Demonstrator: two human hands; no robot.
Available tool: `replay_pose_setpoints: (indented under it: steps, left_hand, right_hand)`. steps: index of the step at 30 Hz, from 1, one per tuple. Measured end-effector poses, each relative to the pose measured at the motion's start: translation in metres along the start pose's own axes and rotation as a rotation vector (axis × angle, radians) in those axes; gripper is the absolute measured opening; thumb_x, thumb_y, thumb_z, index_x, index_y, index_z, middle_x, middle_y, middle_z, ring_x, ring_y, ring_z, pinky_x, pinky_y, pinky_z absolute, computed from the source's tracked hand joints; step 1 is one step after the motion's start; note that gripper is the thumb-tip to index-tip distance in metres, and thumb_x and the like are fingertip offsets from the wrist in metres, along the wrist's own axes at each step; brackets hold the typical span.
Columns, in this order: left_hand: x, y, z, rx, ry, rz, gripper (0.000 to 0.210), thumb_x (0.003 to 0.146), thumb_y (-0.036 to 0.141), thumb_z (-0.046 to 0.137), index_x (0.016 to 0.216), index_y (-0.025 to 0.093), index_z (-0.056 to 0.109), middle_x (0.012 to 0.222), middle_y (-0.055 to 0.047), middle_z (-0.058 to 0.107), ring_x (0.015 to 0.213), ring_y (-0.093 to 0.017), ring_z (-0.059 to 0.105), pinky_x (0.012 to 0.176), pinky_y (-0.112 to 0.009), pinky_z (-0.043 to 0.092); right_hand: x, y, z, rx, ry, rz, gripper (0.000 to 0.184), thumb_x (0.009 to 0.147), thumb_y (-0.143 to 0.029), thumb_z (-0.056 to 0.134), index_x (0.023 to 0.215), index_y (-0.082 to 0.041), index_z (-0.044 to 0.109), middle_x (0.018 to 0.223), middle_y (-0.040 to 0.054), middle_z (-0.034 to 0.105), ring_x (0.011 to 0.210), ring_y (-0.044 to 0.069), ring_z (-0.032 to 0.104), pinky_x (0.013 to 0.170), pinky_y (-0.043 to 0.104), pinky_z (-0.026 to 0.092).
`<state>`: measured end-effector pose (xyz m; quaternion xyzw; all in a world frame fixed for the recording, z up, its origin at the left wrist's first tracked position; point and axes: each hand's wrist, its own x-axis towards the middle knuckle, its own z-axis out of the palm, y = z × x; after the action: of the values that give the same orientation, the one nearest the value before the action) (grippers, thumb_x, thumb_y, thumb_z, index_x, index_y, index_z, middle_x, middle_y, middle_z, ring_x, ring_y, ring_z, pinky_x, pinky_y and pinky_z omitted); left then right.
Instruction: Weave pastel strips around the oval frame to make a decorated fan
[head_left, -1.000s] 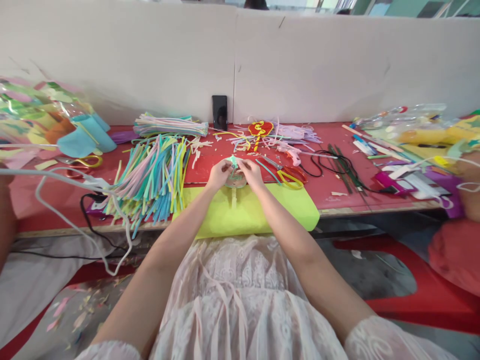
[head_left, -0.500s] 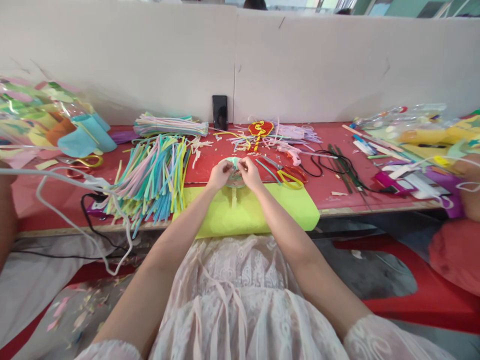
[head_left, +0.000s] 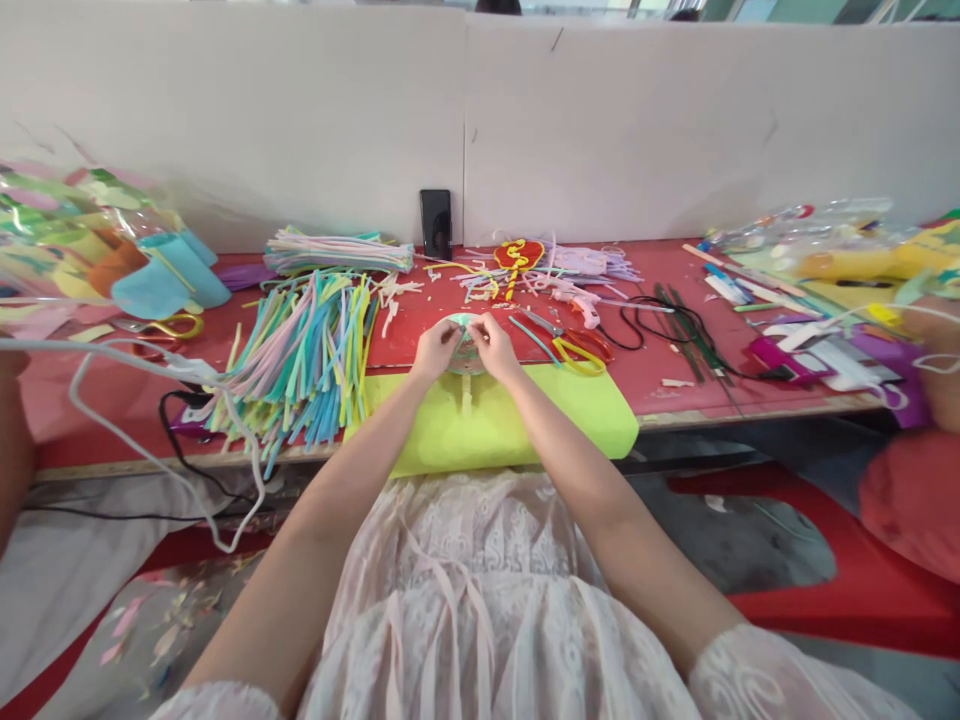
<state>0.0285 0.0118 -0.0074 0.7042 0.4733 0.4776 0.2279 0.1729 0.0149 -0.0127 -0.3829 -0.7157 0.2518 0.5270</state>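
Observation:
Fingertips of my left hand (head_left: 438, 348) and my right hand (head_left: 493, 346) are pinched close together over a round pale-green disc (head_left: 464, 364). A pale-green fuzzy strip, like a pipe cleaner (head_left: 463, 321), shows between the fingers of both hands. From the disc a short cream stick (head_left: 466, 396) points toward me. Beneath lies a bright yellow-green sheet (head_left: 577, 425) that curls over the table's front edge. A red disc with yellow trim on a striped stick (head_left: 519, 256) lies beyond my hands.
Many pastel pipe cleaners (head_left: 304, 350) are piled to my left. Yellow-handled scissors (head_left: 577, 358), red-handled pliers (head_left: 589, 342) and a pink glue gun (head_left: 585, 305) lie right. A phone (head_left: 436, 225) leans on the white partition (head_left: 300, 120). White cables (head_left: 112, 420) loop at left; people sit either side.
Both hands stay pinched over the disc, with only slight finger movement. The whole view has shifted slightly.

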Motion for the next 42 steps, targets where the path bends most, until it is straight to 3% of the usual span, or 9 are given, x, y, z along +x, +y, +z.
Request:
replay_pose_setpoints:
  steps: [10, 20, 32, 42]
  left_hand:
    - [-0.004, 0.013, 0.006, 0.043, 0.104, 0.018, 0.012, 0.081, 0.022, 0.044, 0.077, 0.017, 0.054, 0.071, 0.000, 0.058, 0.065, -0.011, 0.050, 0.066, -0.022, 0.039]
    - [-0.002, 0.008, 0.004, -0.053, 0.003, 0.015, 0.008, 0.078, 0.022, 0.048, 0.079, 0.017, 0.054, 0.076, -0.001, 0.059, 0.074, -0.011, 0.054, 0.073, -0.023, 0.043]
    - [-0.003, 0.012, 0.009, -0.110, 0.089, 0.006, 0.004, 0.077, 0.021, 0.051, 0.077, 0.017, 0.051, 0.073, 0.000, 0.059, 0.069, -0.010, 0.056, 0.072, -0.024, 0.046]
    - [-0.006, 0.017, 0.008, 0.038, 0.125, 0.060, 0.007, 0.076, 0.015, 0.048, 0.078, 0.018, 0.054, 0.079, -0.002, 0.059, 0.075, -0.012, 0.055, 0.076, -0.025, 0.044]
  right_hand:
    - [0.000, 0.000, 0.004, 0.033, 0.043, 0.056, 0.029, 0.084, -0.051, 0.041, 0.081, -0.022, 0.041, 0.071, -0.0004, 0.051, 0.068, 0.015, 0.053, 0.069, 0.028, 0.042]
    - [0.000, 0.005, 0.002, 0.007, 0.070, 0.050, 0.025, 0.085, -0.047, 0.042, 0.082, -0.022, 0.042, 0.075, 0.0009, 0.052, 0.073, 0.016, 0.051, 0.072, 0.029, 0.041]
    - [-0.002, -0.003, 0.007, -0.031, 0.158, 0.067, 0.025, 0.086, -0.046, 0.039, 0.081, -0.022, 0.042, 0.071, 0.0002, 0.049, 0.067, 0.015, 0.049, 0.068, 0.029, 0.040]
    - [0.004, 0.007, 0.013, 0.248, 0.100, 0.207, 0.036, 0.079, -0.058, 0.045, 0.076, -0.022, 0.041, 0.059, -0.0043, 0.048, 0.055, 0.012, 0.049, 0.058, 0.026, 0.041]
